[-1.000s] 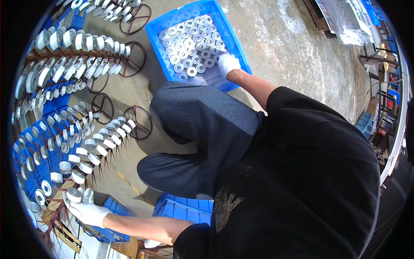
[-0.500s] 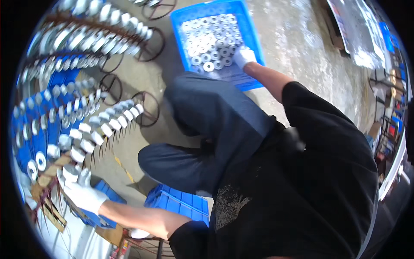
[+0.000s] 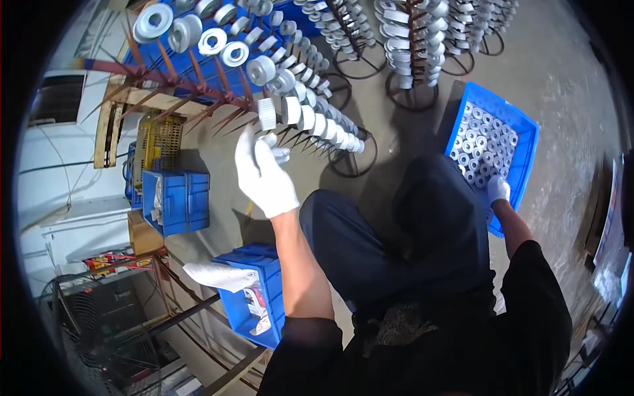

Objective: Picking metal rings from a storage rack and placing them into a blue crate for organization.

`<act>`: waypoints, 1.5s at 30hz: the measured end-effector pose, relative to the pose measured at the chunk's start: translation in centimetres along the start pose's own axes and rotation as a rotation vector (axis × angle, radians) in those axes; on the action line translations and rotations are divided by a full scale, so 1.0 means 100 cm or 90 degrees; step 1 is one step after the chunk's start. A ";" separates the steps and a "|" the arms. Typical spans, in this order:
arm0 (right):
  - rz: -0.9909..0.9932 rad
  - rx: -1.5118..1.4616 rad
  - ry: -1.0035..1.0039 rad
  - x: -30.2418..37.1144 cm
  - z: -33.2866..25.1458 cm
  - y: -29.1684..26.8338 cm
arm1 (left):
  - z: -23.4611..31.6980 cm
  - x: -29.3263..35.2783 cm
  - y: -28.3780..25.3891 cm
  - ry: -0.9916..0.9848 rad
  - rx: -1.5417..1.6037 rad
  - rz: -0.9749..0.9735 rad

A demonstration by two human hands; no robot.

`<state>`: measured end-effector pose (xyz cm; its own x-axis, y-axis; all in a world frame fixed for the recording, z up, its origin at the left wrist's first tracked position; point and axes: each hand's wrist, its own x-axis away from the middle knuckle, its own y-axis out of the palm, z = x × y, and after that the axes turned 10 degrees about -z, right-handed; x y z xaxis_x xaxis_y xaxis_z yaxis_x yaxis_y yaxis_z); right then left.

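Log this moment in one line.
Left white-gloved hand: near ribbed grey ring on rust-brown spiked metal rack | right white-gloved hand: inside blue rectangular plastic bin, beside round silver rings | grips: unclear

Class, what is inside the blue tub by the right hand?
The blue tub holds many pale ring-shaped parts, with the gloved right hand at its near end. The tub's floor beneath the parts, and whatever the hand covers, cannot be seen.

2 gloved hnds [image 3: 266, 181] [image 3: 499, 190], 1 ylw bskt [image 3: 158, 142], several dz. rings [image 3: 267, 113]
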<state>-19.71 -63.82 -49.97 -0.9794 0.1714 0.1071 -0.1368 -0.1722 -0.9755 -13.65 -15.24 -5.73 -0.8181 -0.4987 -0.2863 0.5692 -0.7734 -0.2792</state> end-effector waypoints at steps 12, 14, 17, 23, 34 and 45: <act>-0.094 0.055 -0.045 -0.008 0.017 -0.049 | 0.001 -0.027 0.022 -0.116 0.163 -0.121; -0.149 -0.006 -0.090 -0.004 0.015 -0.068 | 0.005 -0.026 0.021 -0.138 0.155 -0.119; -0.193 -0.056 0.022 -0.011 0.014 -0.053 | 0.008 -0.024 0.023 -0.144 0.155 -0.106; -0.222 -0.176 0.075 -0.018 -0.011 -0.101 | 0.001 -0.022 0.026 -0.126 0.205 -0.060; -0.043 -0.687 -0.280 -0.001 -0.138 -0.425 | -0.029 -0.025 0.025 -0.087 0.365 -0.110; 0.095 -0.803 -0.646 -0.005 -0.285 -0.561 | -0.088 -0.037 0.026 0.130 0.250 -0.050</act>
<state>-7.31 -26.62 -0.80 -0.7318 -0.5360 -0.4208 -0.3351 0.8208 -0.4627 -8.41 -12.00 -13.48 -0.8027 -0.3752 -0.4636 0.3988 -0.9156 0.0506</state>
